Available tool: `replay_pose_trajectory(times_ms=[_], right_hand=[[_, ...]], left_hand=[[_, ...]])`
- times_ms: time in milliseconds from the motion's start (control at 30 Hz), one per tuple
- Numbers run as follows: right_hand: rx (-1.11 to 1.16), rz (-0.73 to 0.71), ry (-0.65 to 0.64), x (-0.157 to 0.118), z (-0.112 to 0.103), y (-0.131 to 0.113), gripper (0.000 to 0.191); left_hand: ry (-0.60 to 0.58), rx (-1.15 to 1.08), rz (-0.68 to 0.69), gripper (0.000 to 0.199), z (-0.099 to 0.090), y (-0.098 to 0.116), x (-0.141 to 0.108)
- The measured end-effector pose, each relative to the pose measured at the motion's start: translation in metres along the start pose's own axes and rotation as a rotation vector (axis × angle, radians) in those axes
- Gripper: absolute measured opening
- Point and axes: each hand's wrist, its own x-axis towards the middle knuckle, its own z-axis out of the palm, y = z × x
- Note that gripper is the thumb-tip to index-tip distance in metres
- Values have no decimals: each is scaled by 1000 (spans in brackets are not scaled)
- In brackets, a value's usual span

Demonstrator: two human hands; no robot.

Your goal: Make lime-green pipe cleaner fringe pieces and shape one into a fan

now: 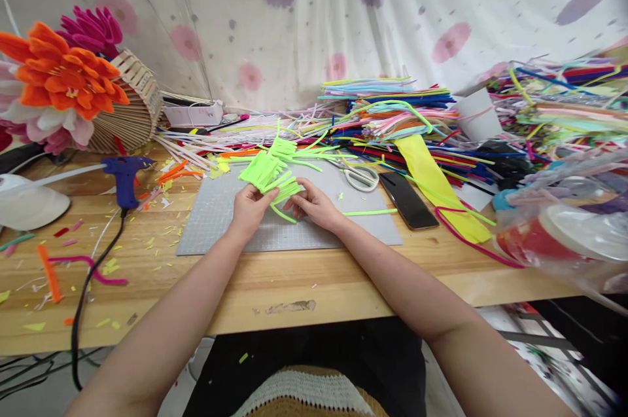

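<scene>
My left hand (250,207) is closed on a bundle of bright green pipe cleaners (267,168), thumb on top near its lower end. Just to the right, my right hand (314,203) has its fingers pinched at the bundle's right end, around a strand whose exact hold is hard to make out. One green strand curves down between the hands. Both hands are above a grey cutting mat (210,220). A single green pipe cleaner (370,212) lies on the mat to the right. White-handled scissors (360,178) rest at the mat's upper right.
A black phone (409,201) and a yellow strip (439,184) lie right of the mat. Piles of coloured pipe cleaners (407,109) line the back. At left are a blue glue gun (125,181), its cord, a flower basket (135,106) and scraps. A plastic-wrapped container (540,234) stands at right.
</scene>
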Motion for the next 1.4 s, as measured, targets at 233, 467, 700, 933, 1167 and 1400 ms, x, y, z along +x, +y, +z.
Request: replay_pose_trajectory(times_ms=[233, 467, 700, 933, 1167, 1400], right_hand=[[-16, 29, -39, -4, 2, -6, 22], [-11, 63, -100, -4, 1, -3, 19], [13, 132, -111, -1, 0, -5, 12], [27, 209, -115, -2, 2, -13, 4], [31, 234, -109, -1, 2, -14, 4], [64, 223, -111, -2, 0, -15, 4]], left_hand=[[54, -97, -181, 43, 4, 6, -2], [110, -57, -177, 42, 4, 3, -1], [16, -22, -148, 42, 2, -1, 1], [33, -22, -117, 38, 2, -3, 1], [30, -38, -134, 38, 2, -3, 1], [-32, -28, -123, 37, 3, 0, -1]])
